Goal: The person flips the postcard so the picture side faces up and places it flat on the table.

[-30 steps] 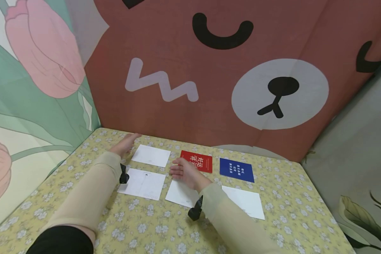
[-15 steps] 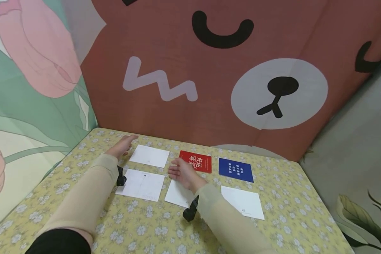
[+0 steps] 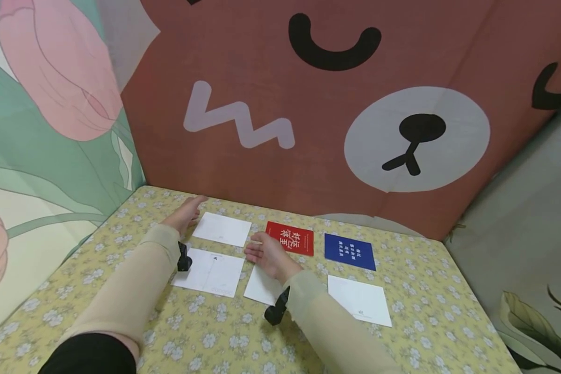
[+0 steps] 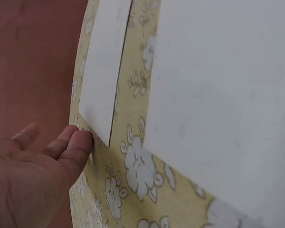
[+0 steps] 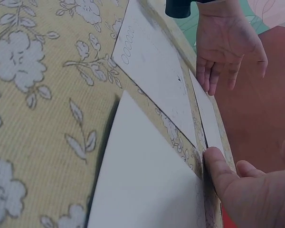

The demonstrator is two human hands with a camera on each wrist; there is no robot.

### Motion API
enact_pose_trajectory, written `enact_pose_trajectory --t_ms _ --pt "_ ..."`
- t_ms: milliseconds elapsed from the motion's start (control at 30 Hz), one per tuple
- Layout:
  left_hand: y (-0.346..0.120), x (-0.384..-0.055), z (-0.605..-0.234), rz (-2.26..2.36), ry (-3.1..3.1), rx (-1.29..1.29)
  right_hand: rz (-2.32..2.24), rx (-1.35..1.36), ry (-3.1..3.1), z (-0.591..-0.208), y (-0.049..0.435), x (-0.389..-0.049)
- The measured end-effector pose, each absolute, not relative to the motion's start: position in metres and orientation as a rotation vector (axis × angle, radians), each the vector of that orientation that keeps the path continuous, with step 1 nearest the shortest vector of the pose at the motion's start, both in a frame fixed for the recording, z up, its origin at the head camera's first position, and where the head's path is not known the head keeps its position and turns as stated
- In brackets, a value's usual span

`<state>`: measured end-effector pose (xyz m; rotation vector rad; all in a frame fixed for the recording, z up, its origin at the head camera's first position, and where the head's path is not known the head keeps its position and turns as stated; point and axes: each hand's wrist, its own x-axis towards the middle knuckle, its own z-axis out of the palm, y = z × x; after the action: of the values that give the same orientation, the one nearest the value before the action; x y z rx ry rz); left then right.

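Observation:
Flat cards lie in two rows on the table. In the head view, the far row has a white card (image 3: 222, 229), a red card (image 3: 299, 236) with pale characters and a blue card (image 3: 350, 251) with white lettering. Nearer lie a white card (image 3: 209, 272) with faint print, a second white one partly under my right arm, and a third white card (image 3: 360, 300). My left hand (image 3: 185, 214), fingers loosely extended, is beside the far white card's left edge. Over the gap between rows, my right hand (image 3: 272, 255) covers part of the red card, palm facing left, holding nothing.
A yellow floral cloth (image 3: 234, 332) covers the table. Behind it hangs a red-brown cloth (image 3: 243, 176) with a bear face, and a tulip-patterned cloth (image 3: 61, 171) borders the left. Each wrist carries a small black camera.
My right hand has shifted slightly left relative to the cards. The left hand stays about where it was, and the cards keep their places. The head view tilts a little.

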<state>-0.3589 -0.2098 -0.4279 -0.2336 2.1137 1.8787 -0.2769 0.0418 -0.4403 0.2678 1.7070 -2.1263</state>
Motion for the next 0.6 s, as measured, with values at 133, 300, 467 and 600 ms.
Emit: enact_pose_trajectory --t_ms 133,300,467,600 --pt "-0.2063 -0.3577 -0.4270 1.865 2.068 -0.258 -2.130 0.281 1.702 -0.4390 0.0403 -0.2769" --pt "-0.2047 -0.3593 -0.4299 1.837 2.061 -0.305 -2.125 0.291 1.704 -0.4397 0.0386 -0.2773" --pt "-0.2064 -0.3601 -0.4323 1.787 2.099 -0.326 -2.143 0.311 1.697 -0.4425 0.0378 -0.2773" --pt "-0.2061 -0.3617 -0.4331 1.790 2.104 -0.326 -2.163 0.319 1.689 -0.4427 0.0398 -0.2775"
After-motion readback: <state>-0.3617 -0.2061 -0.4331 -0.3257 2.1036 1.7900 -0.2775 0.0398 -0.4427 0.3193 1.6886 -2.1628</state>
